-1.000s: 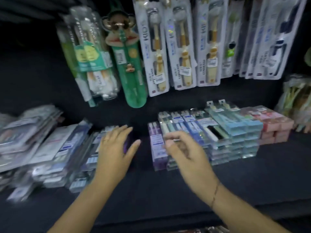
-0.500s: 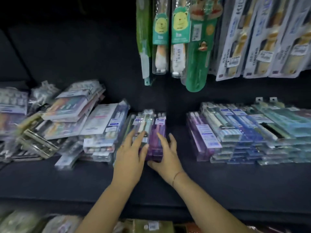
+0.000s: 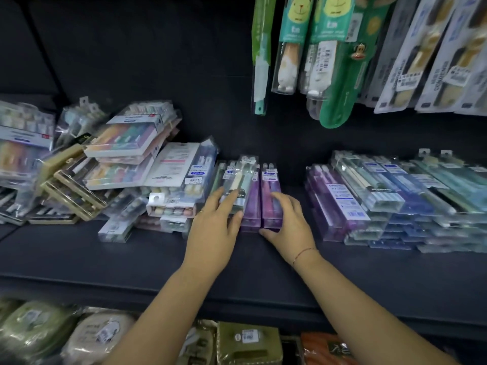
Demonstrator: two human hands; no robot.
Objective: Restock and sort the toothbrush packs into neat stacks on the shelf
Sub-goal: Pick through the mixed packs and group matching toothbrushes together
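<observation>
Lower tier: greenish soft pouches far left, beige pouch beside them, olive-green box with white price sticker at centre, orange pack just right, possibly fabric. Dark back panel above.
</observation>
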